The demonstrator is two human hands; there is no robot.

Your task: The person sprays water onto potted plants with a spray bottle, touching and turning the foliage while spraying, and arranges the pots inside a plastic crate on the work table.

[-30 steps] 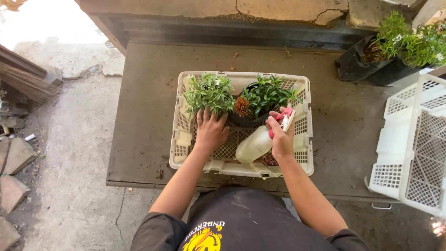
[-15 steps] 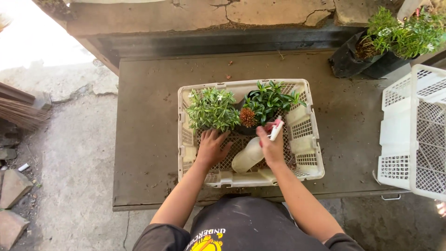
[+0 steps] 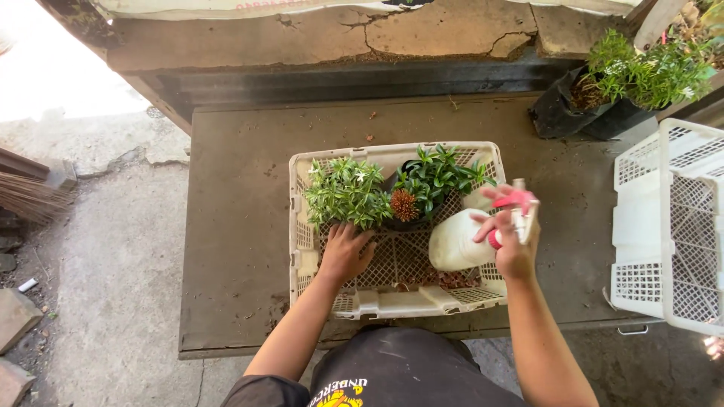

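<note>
A white plastic crate [image 3: 300, 218] sits on a dark, dirty table. At its far end stand two potted plants: a pale-leaved one [image 3: 347, 192] on the left and a darker one with a reddish spiky flower [image 3: 434, 177] on the right. My left hand [image 3: 345, 252] rests inside the crate, fingers spread, touching the base of the pale-leaved plant. My right hand [image 3: 513, 241] grips the red-and-white trigger of a white spray bottle [image 3: 456, 243], held tilted over the crate's right side.
A second white crate [image 3: 671, 226] stands on its side at the table's right edge. Black bags with green plants [image 3: 630, 75] sit at the far right corner. A cracked wall runs behind the table. Concrete ground, stones and a broom [image 3: 30, 196] lie to the left.
My right hand has moved right and lifted the spray bottle toward the crate's right side. My left hand stays at the pale-leaved plant.
</note>
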